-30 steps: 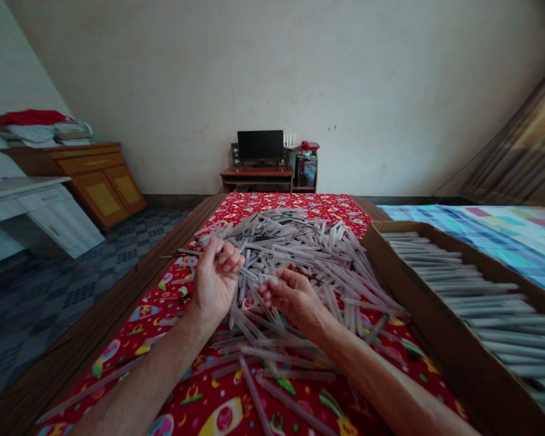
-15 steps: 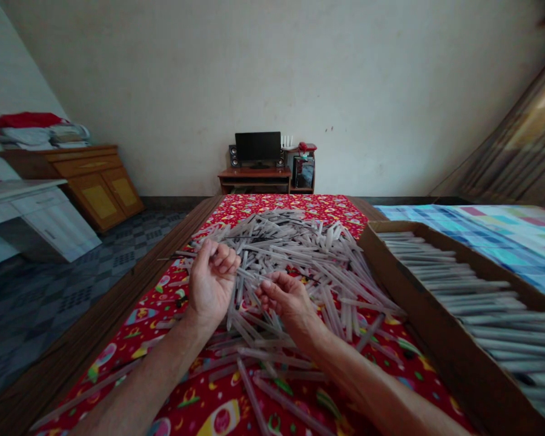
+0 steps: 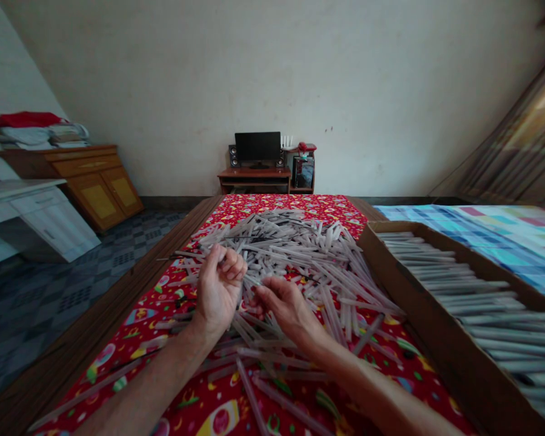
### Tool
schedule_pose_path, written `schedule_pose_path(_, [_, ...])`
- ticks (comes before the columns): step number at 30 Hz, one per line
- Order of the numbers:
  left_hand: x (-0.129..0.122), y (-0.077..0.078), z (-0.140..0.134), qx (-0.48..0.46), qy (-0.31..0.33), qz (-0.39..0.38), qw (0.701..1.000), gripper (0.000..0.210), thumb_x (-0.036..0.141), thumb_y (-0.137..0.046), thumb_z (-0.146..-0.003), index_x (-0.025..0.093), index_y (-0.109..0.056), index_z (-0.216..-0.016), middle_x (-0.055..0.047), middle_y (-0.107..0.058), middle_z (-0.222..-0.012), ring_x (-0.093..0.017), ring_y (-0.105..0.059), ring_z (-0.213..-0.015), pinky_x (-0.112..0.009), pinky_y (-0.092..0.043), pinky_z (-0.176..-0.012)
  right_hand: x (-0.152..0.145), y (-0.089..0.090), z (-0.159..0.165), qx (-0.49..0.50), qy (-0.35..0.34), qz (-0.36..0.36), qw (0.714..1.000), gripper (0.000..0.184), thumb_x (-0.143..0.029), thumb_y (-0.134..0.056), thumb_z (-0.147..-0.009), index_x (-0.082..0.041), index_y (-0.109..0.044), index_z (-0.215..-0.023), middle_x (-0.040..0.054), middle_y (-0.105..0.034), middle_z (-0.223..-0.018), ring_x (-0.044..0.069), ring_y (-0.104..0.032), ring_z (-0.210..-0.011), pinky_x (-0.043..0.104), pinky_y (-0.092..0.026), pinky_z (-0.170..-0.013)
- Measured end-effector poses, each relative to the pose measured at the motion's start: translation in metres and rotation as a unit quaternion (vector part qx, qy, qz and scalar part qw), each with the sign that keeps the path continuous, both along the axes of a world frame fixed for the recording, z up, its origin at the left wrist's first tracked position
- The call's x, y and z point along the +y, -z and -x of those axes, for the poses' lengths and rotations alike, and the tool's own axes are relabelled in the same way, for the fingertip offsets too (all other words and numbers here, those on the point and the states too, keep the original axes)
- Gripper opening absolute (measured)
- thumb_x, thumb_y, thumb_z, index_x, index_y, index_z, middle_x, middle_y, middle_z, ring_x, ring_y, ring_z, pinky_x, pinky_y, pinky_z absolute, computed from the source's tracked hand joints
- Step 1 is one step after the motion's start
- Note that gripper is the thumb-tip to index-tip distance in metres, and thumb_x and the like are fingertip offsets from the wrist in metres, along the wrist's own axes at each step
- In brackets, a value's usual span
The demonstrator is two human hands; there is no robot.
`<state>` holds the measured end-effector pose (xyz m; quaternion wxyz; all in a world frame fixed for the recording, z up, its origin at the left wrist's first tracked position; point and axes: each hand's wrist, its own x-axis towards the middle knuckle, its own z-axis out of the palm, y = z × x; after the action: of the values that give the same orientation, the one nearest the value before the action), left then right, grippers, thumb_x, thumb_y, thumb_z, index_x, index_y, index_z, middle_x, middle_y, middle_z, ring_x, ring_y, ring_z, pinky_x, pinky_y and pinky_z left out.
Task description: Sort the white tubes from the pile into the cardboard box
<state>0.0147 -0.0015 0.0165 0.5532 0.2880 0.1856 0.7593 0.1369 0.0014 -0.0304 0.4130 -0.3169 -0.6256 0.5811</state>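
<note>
My left hand (image 3: 218,289) is raised over the near side of the pile with its fingers curled closed. A thin translucent plastic tube (image 3: 252,281) shows in the narrow gap between my hands. The left fingers are wrapped around one part of it, and my right hand (image 3: 282,304) pinches the other end between thumb and fingers. The fingertips partly hide it. Beneath and beyond both hands lies a loose heap of similar translucent plastic tubes (image 3: 300,248), some with dark parts inside.
To the right stands a long cardboard box (image 3: 418,315) holding rows of grey-looking tubes (image 3: 495,315). A red patterned cloth (image 3: 172,369) covers the work surface, with stray tubes near its front. A checked cloth (image 3: 440,227) lies beyond the box; a monitor (image 3: 258,148) stands by the wall.
My left hand has shifted slightly right and down, and my right hand slightly left. The gap between them has narrowed, and less of the tube shows. The pile and box look unchanged.
</note>
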Motion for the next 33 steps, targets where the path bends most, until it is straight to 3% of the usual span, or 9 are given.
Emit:
schedule_pose_path(3, [0.001, 0.004, -0.002, 0.002, 0.001, 0.009, 1.000, 0.038, 0.030, -0.051, -0.085, 0.018, -0.028, -0.057, 0.007, -0.022, -0.049, -0.006, -0.026, -0.041, -0.019, -0.026, -0.041, -0.001, 0.007, -0.006, -0.164, 0.065, -0.171, 0.969, 0.027, -0.030, -0.042, -0.088, -0.016, -0.046, -0.065, -0.0038, -0.041, -0.056, 0.007, -0.033, -0.051, 0.021, -0.025, -0.050])
schedule_pose_path(7, [0.003, 0.008, -0.002, -0.001, -0.018, 0.046, 0.999, 0.044, 0.035, -0.048, -0.087, 0.019, -0.021, -0.055, 0.009, -0.013, -0.045, -0.005, -0.013, -0.035, -0.019, -0.018, -0.036, -0.006, 0.016, -0.004, -0.230, 0.087, -0.247, 0.937, 0.022, -0.023, -0.037, -0.089, -0.017, -0.043, -0.069, -0.0039, -0.038, -0.058, 0.008, -0.030, -0.052, 0.023, -0.022, -0.052])
schedule_pose_path(11, [0.002, 0.006, -0.001, -0.012, -0.011, 0.086, 0.996, 0.044, 0.035, -0.043, -0.088, 0.019, -0.018, -0.056, 0.010, -0.010, -0.043, -0.005, -0.007, -0.034, -0.020, -0.011, -0.034, -0.011, 0.016, 0.002, -0.225, 0.079, -0.252, 0.938, 0.020, -0.019, -0.036, -0.087, -0.018, -0.038, -0.067, -0.0043, -0.035, -0.057, 0.008, -0.030, -0.052, 0.023, -0.022, -0.052])
schedule_pose_path(17, [-0.001, 0.005, -0.002, -0.001, -0.019, 0.093, 0.995, 0.042, 0.035, -0.042, -0.088, 0.019, -0.021, -0.056, 0.010, -0.011, -0.041, -0.005, -0.006, -0.032, -0.020, -0.009, -0.033, -0.015, 0.010, 0.005, -0.226, 0.082, -0.184, 0.953, 0.024, -0.020, -0.039, -0.086, -0.017, -0.035, -0.062, -0.0041, -0.035, -0.056, 0.008, -0.031, -0.053, 0.022, -0.022, -0.053])
schedule_pose_path(24, [0.004, 0.010, -0.001, 0.004, -0.004, 0.068, 0.998, 0.041, 0.032, -0.048, -0.086, 0.018, -0.025, -0.054, 0.009, -0.019, -0.042, -0.004, -0.017, -0.032, -0.018, -0.019, -0.034, -0.003, 0.001, 0.001, -0.216, 0.011, -0.184, 0.959, 0.019, -0.025, -0.040, -0.087, -0.016, -0.048, -0.073, -0.0036, -0.046, -0.059, 0.007, -0.037, -0.052, 0.019, -0.025, -0.049])
schedule_pose_path(26, [0.005, 0.011, -0.003, 0.026, 0.017, 0.059, 0.998, 0.037, 0.031, -0.053, -0.082, 0.017, -0.033, -0.055, 0.008, -0.030, -0.046, -0.004, -0.032, -0.038, -0.018, -0.030, -0.041, 0.003, -0.006, -0.005, -0.250, 0.037, -0.234, 0.939, 0.018, -0.024, -0.042, -0.086, -0.015, -0.053, -0.075, -0.0025, -0.050, -0.061, 0.007, -0.039, -0.052, 0.019, -0.026, -0.050])
schedule_pose_path(29, [0.009, 0.015, -0.005, 0.076, 0.006, 0.056, 0.996, 0.018, 0.031, -0.059, -0.077, 0.016, -0.050, -0.072, 0.002, -0.051, -0.068, -0.008, -0.053, -0.065, -0.020, -0.042, -0.061, 0.013, -0.029, -0.036, -0.337, 0.091, -0.301, 0.888, 0.020, -0.018, -0.044, -0.084, -0.015, -0.058, -0.070, -0.0008, -0.054, -0.058, 0.007, -0.042, -0.051, 0.020, -0.027, -0.051])
schedule_pose_path(31, [0.013, 0.020, -0.001, 0.103, -0.025, 0.063, 0.992, 0.018, 0.032, -0.060, -0.076, 0.019, -0.053, -0.086, 0.001, -0.055, -0.080, -0.010, -0.055, -0.076, -0.020, -0.042, -0.066, 0.018, -0.051, -0.075, -0.396, 0.136, -0.327, 0.847, 0.016, -0.017, -0.047, -0.083, -0.016, -0.060, -0.073, 0.0007, -0.057, -0.061, 0.008, -0.046, -0.052, 0.021, -0.029, -0.051])
schedule_pose_path(33, [0.019, 0.026, 0.006, 0.129, -0.056, 0.076, 0.987, 0.017, 0.029, -0.059, -0.075, 0.020, -0.052, -0.088, 0.002, -0.055, -0.079, -0.009, -0.054, -0.074, -0.020, -0.041, -0.066, 0.017, -0.071, -0.126, -0.439, 0.182, -0.357, 0.804, 0.014, -0.020, -0.050, -0.083, -0.017, -0.062, -0.079, 0.0034, -0.062, -0.070, 0.010, -0.053, -0.059, 0.021, -0.034, -0.056])
